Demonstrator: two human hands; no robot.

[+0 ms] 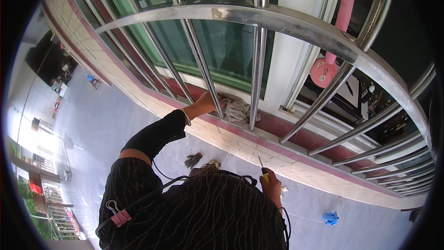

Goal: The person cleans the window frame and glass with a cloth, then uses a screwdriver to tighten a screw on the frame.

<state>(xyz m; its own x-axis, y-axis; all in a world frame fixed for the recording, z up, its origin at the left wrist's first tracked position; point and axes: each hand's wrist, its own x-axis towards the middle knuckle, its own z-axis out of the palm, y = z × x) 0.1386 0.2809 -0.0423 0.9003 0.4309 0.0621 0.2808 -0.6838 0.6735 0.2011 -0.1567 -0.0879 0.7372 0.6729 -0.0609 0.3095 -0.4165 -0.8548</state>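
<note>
My left hand [207,102] reaches between the steel bars of a window grille [199,59], its fingers partly behind one bar. It grips a crumpled grey cloth [237,109] that lies on the dark red tiled window sill [274,124]. Lower down and to the right, my right hand [272,186] holds a screwdriver [265,175] by its yellow and black handle. The thin metal shaft points up towards the tiled wall [242,142], apart from it.
A curved flat steel rail [242,14] crosses the bars. Behind them are green-tinted window glass [222,48] and a pink-wrapped object [324,72]. On the grey floor lie a dark glove [193,160] and a blue crumpled item [330,217]. A black cable [163,173] hangs by my body.
</note>
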